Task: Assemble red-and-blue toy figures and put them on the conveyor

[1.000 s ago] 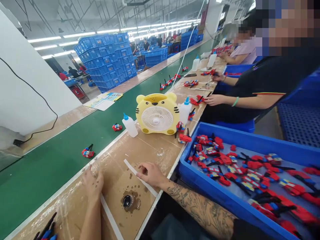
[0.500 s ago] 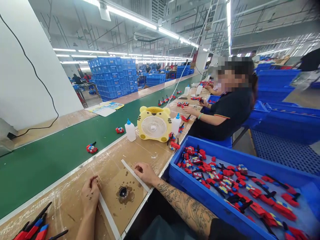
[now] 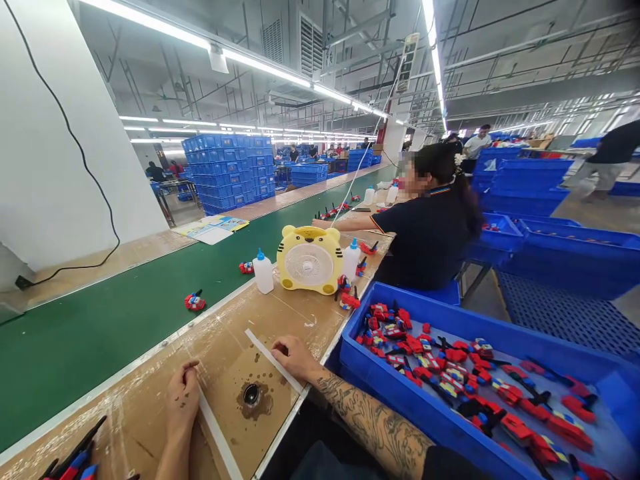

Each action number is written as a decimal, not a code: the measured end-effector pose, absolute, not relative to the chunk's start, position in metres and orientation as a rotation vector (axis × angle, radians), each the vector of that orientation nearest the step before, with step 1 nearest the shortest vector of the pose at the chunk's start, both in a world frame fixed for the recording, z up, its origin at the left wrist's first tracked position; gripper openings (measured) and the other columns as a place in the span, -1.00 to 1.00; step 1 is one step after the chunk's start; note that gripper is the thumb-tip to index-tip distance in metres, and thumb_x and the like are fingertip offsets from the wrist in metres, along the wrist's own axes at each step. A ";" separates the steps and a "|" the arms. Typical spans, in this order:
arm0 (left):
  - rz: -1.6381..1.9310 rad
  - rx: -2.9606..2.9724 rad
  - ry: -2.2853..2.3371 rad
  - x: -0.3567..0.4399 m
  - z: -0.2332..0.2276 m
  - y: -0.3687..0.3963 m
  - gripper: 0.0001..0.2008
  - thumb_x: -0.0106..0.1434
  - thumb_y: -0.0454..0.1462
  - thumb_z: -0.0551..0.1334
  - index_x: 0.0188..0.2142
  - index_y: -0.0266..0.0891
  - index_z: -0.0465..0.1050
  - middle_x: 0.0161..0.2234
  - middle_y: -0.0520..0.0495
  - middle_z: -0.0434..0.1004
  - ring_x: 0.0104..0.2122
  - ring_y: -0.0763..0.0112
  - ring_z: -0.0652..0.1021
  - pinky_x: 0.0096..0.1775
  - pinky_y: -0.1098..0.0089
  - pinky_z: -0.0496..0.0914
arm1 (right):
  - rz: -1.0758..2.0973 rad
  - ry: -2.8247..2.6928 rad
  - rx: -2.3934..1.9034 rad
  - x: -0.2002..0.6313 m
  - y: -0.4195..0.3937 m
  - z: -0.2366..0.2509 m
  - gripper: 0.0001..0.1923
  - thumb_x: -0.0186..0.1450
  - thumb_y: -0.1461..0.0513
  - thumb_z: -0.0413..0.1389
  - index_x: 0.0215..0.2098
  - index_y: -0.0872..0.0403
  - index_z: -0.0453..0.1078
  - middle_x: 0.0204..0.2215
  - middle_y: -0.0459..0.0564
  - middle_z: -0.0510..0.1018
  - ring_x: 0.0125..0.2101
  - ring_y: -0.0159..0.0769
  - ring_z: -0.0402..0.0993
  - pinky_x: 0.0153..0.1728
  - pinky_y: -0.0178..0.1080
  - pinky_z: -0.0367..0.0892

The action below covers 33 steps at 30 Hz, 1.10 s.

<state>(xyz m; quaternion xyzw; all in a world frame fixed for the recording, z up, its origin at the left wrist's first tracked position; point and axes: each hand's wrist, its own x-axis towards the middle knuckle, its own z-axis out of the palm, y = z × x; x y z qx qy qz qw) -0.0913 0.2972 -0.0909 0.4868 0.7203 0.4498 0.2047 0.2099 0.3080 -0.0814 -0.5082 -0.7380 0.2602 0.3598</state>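
My left hand (image 3: 183, 398) rests on the brown tabletop, fingers curled in, with nothing visible in it. Across from it, my right hand (image 3: 295, 357) also lies on the table, its thumb and index finger bent into an empty loop. Between them is a small round dark cup (image 3: 251, 395) with wet-looking spots around it. A white strip (image 3: 273, 360) runs under or beside my right hand, which of the two I cannot tell. Another white strip (image 3: 219, 435) passes beside my left hand.
A yellow tiger-faced fan (image 3: 307, 261) stands ahead between two white bottles (image 3: 263, 273). Red-and-blue toy pieces ride a green conveyor belt (image 3: 145, 293) on the left. A blue bin (image 3: 425, 303) of similar pieces is at right. Beyond it sits a co-worker (image 3: 430, 233).
My view has shifted slightly; both hands stay in place. The co-worker now stretches an arm toward the belt. Toy pieces on the belt have moved away from me, nearer the bottle.
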 end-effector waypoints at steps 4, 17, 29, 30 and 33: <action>1.320 1.307 1.975 -0.094 -0.094 0.299 -0.62 0.16 -0.06 0.06 -0.19 -0.21 0.49 -0.54 0.04 0.38 -0.52 0.27 0.41 -0.41 0.32 0.33 | 0.679 -1.904 -1.300 0.211 0.308 -0.079 -0.92 0.26 0.26 0.14 -0.33 0.07 0.49 -0.38 -0.08 0.56 -0.34 -0.35 0.42 -0.30 -0.34 0.23; 1.219 1.309 2.275 -0.065 -0.061 0.289 -0.60 0.05 -0.07 0.07 -0.25 -0.22 0.51 -0.54 0.03 0.37 -0.51 0.29 0.38 -0.36 0.29 0.34 | 0.828 -1.846 -1.167 0.218 0.314 -0.079 -0.92 0.25 0.24 0.16 -0.35 0.04 0.51 -0.39 -0.06 0.57 -0.27 -0.26 0.43 -0.18 -0.26 0.25; 1.207 1.403 2.276 -0.061 -0.060 0.287 -0.58 0.03 -0.03 0.08 -0.29 -0.27 0.50 -0.32 -0.14 0.56 -0.21 0.10 0.53 -0.15 0.20 0.42 | 1.196 -1.382 -1.017 0.222 0.320 -0.078 -0.90 0.17 0.19 0.18 -0.37 0.06 0.48 -0.42 -0.06 0.56 -0.38 -0.28 0.42 -0.27 -0.24 0.29; 1.202 1.405 2.277 -0.061 -0.059 0.287 -0.58 0.02 -0.03 0.09 -0.29 -0.26 0.50 -0.34 -0.13 0.55 -0.22 0.09 0.53 -0.16 0.20 0.42 | 1.260 -1.242 -1.006 0.223 0.326 -0.078 -0.84 0.18 0.14 0.16 -0.36 0.06 0.47 -0.43 -0.05 0.55 -0.39 -0.29 0.42 -0.29 -0.25 0.30; 1.188 1.412 2.279 -0.063 -0.058 0.289 -0.59 0.01 -0.04 0.10 -0.30 -0.24 0.52 -0.38 -0.11 0.55 -0.26 0.09 0.54 -0.23 0.21 0.41 | 1.303 -1.012 -0.980 0.236 0.353 -0.074 -0.69 0.19 -0.01 0.13 -0.37 0.08 0.41 -0.45 -0.03 0.53 -0.39 -0.27 0.42 -0.30 -0.23 0.30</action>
